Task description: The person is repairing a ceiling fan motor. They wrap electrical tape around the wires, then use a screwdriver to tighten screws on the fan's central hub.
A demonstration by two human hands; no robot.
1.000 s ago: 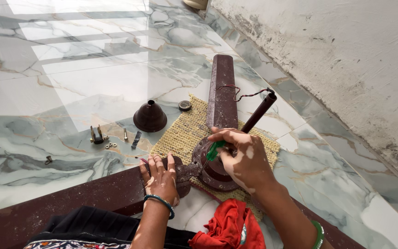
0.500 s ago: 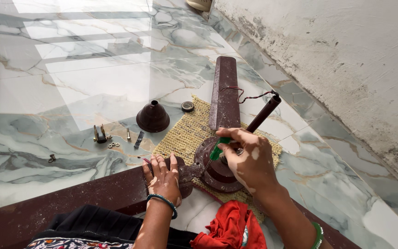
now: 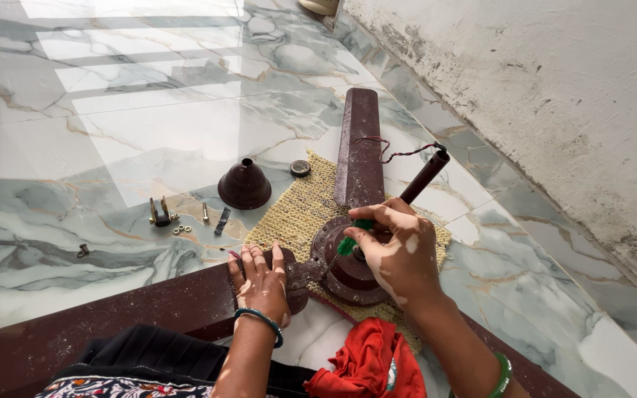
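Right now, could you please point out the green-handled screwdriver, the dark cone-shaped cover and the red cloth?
green-handled screwdriver (image 3: 348, 243), head view, on its handle.
dark cone-shaped cover (image 3: 245, 186), head view, on its flared side.
red cloth (image 3: 363, 365), head view, on its bunched middle.

The right hand (image 3: 399, 254) grips a green-handled screwdriver (image 3: 344, 247), its tip at the fan motor (image 3: 348, 269) (resting on a woven mat (image 3: 300, 210)); the left hand (image 3: 259, 280) presses flat on a blade (image 3: 112, 324).

Dark brown fan blade (image 3: 359, 147), green-handled screwdriver (image 3: 349, 242), beige woven mat (image 3: 300, 210), red cloth (image 3: 366, 365)
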